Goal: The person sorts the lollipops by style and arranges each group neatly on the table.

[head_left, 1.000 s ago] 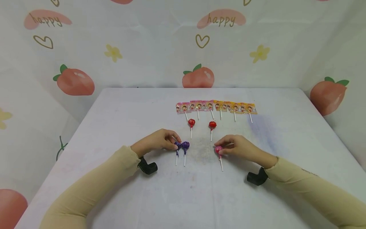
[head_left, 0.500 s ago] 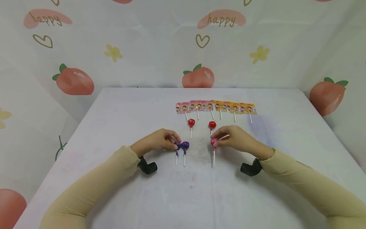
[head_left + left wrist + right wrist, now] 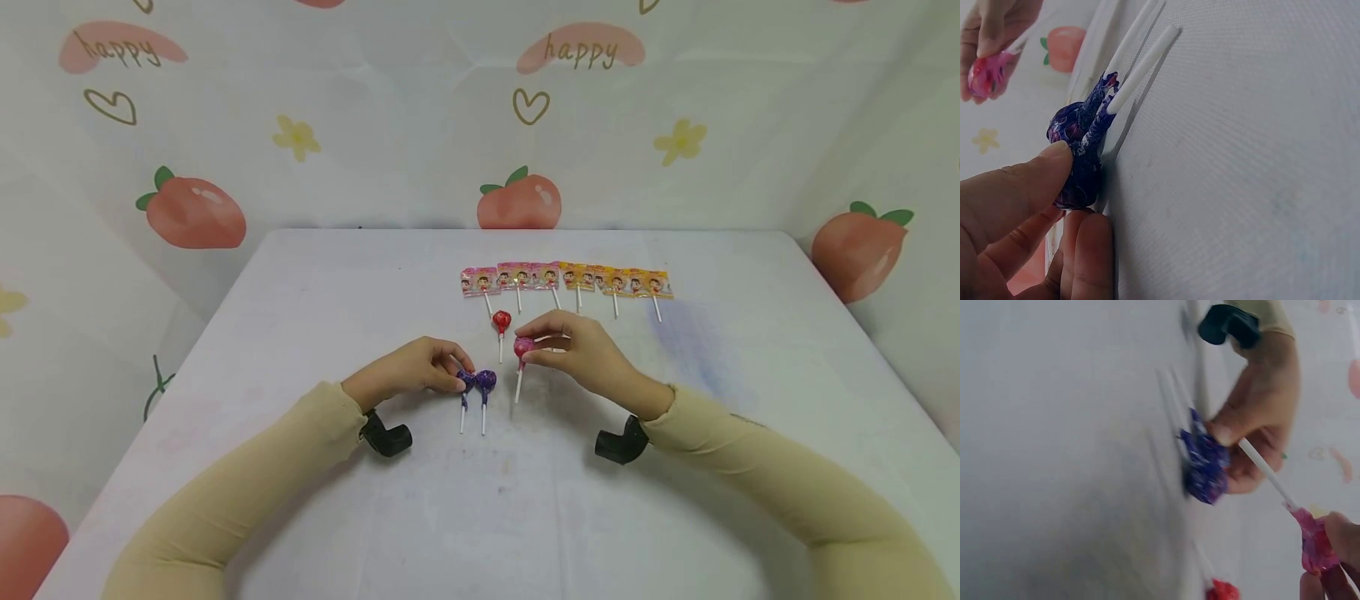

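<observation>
In the head view my left hand [image 3: 416, 365] pinches the left one of two purple-wrapped lollipops by its candy head [image 3: 467, 381]. The other purple lollipop [image 3: 487, 382] lies right against it, and both sticks point toward me. Raised just off the table, a pink lollipop [image 3: 523, 347] hangs stick down from the thumb and fingers of my right hand [image 3: 585, 354]. From the left wrist view, my thumb [image 3: 1041, 181] presses on the nearer purple head. A red lollipop [image 3: 501, 321] lies behind the purple pair; my right hand hides a second red one.
Several lollipops in flat pink wrappers [image 3: 517, 275] and yellow wrappers [image 3: 617, 282] form a row farther back on the white tabletop [image 3: 450, 517]. A patterned cloth [image 3: 412, 108] hangs behind the table. Each wrist carries a black mount [image 3: 388, 436].
My right hand has lifted the pink lollipop and carried it left and away from me, covering the right red lollipop. My left hand has stayed on the purple lollipop.
</observation>
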Demonstrator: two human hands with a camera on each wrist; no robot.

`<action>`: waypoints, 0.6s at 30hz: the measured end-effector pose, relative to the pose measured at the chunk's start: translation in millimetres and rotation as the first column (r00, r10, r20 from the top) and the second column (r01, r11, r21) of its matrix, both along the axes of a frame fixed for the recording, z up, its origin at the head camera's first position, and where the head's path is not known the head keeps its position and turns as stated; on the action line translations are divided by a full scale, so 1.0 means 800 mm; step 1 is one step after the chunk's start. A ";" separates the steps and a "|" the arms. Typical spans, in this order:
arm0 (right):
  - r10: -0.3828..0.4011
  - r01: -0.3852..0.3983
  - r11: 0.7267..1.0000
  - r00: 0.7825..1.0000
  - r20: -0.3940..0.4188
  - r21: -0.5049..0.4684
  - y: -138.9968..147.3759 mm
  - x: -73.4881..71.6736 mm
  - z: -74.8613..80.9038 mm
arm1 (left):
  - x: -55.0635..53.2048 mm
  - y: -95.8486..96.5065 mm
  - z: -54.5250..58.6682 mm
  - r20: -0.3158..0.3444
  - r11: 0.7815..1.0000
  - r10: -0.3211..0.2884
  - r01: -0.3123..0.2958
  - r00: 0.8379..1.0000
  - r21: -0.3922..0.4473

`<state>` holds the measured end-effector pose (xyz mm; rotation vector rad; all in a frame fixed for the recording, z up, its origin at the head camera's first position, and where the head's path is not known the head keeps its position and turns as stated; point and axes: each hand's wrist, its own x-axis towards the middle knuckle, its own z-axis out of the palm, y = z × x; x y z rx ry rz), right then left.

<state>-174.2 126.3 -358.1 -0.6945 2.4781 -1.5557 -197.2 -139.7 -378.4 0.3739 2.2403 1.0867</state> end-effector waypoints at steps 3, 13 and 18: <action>0.015 -0.015 1.000 1.000 0.013 -0.011 -0.009 -0.001 -0.012 | 0.000 -0.001 0.000 -0.008 1.000 -0.003 0.003 1.000 -0.006; 0.016 -0.031 0.988 0.994 0.107 0.149 -0.027 -0.002 -0.034 | 0.000 -0.001 0.000 -0.018 1.000 -0.006 0.006 1.000 -0.009; 0.008 -0.036 0.976 0.991 0.130 0.216 -0.033 -0.001 -0.035 | -0.001 -0.001 0.000 -0.015 1.000 -0.007 0.007 1.000 -0.010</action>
